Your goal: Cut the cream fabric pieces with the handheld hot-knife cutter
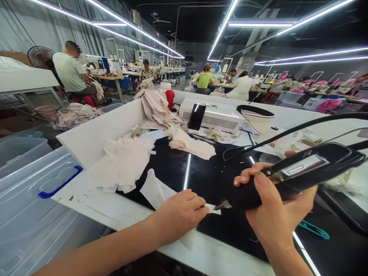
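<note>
My right hand (273, 214) grips a black corded cutting tool (299, 172), its metal tip (222, 205) pointing left at a piece of pale fabric. My left hand (182, 212) lies fingers-down on that white fabric piece (153, 189), pressing it onto the black glossy work surface (207, 172). The tool's black cable (287, 132) arcs up and to the right. More cream fabric pieces (123, 161) lie to the left on the surface, and a folded piece (191, 145) lies behind.
A white box-shaped machine (214, 113) with a phone (197, 117) leaning on it stands at the back, beside a white bowl-like part (257, 117). Teal snips (314, 230) lie at right. Clear plastic bins (34, 199) stand at left. Other workers sit at sewing tables behind.
</note>
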Demonstrator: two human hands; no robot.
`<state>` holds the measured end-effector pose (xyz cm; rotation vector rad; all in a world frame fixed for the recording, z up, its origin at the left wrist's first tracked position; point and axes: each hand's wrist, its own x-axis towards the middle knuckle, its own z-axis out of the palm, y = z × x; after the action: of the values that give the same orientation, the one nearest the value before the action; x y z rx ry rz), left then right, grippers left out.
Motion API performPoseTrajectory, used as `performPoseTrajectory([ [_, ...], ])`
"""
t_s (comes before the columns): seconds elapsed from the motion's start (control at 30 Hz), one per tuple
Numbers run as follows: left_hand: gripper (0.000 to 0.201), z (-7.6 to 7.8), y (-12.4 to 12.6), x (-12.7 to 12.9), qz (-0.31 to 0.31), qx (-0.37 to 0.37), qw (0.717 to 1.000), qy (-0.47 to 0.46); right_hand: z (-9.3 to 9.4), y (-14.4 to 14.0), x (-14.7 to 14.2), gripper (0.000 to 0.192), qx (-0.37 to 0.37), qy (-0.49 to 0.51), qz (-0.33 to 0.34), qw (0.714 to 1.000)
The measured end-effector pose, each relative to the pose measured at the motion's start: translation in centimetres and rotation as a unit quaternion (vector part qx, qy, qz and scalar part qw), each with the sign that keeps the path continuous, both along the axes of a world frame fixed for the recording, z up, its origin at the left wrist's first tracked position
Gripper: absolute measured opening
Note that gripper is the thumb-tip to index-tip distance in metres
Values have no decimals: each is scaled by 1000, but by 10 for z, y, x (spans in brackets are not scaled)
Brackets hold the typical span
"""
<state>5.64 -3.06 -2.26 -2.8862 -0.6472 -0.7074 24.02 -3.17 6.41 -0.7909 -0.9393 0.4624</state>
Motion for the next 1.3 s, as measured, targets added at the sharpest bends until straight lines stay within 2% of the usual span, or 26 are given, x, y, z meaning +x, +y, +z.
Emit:
performPoseTrajectory([
  [0.33,24,-1,1,-3,-4,-1,1000,6,-10,-3,0,57,3,-25,28,999],
  [0.57,23,0,1,-3,-1,-8,1000,18,-4,-4,3,60,3,1,3,1000],
  [0.73,23,1,0,-3,-1,-1,1000,16,-6,-4,5,56,-8,-27,-2,1000],
  [0.93,30,12,-13,-7,75,45,996,12,-7,-8,4,57,-13,-27,-6,1000],
  [1.0,33,14,-19,-10,99,27,994,24,-6,-11,3,58,-8,-27,-15,999],
  [1.13,40,13,-23,-14,128,-58,989,55,-5,-18,0,58,-11,-41,-40,998],
  [1.3,51,19,-15,-16,118,-118,981,99,-7,-24,-5,59,-18,-37,-48,998],
])
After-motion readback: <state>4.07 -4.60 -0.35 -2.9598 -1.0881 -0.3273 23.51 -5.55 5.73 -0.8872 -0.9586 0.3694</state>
